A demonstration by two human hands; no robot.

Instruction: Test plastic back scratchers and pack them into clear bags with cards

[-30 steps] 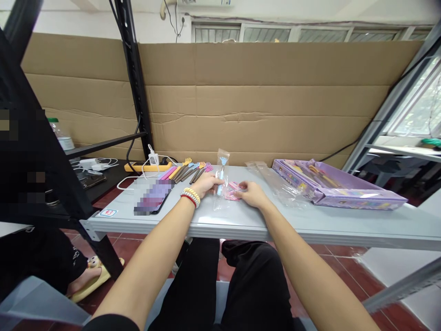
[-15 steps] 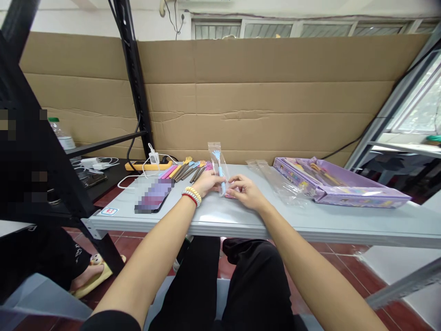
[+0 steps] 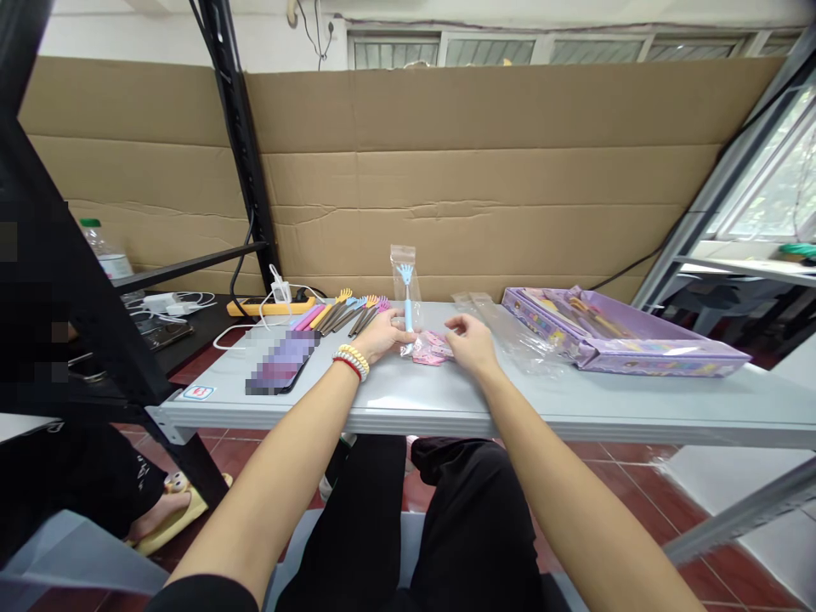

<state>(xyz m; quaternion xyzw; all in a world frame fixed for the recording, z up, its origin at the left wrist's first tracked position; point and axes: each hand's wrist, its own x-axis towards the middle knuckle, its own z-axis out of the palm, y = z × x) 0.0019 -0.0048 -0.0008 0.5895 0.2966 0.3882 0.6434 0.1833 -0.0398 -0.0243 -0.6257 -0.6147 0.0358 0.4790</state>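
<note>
Head view. Left hand: fingers and thumb clamped on a slim light-blue stick with a small hand-shaped head, which stands nearly upright inside a clear plastic sleeve, at mid-worktop. Right hand: apart from the left, fingers curled, just beside a small heap of pink printed pieces; whether it grips any cannot be told.

Worktop, pale grey, smooth. Left of the hands: a row of multicoloured sticks with hand-shaped heads; nearer, a dark flat phone, screen blurred. Far left: a yellow power strip with a white plug-in charger. Right of the hands: clear, crumpled plastic bags, then an open lilac printed box, brownish sticks inside. Far side: a tall brown cardboard panel.
</note>
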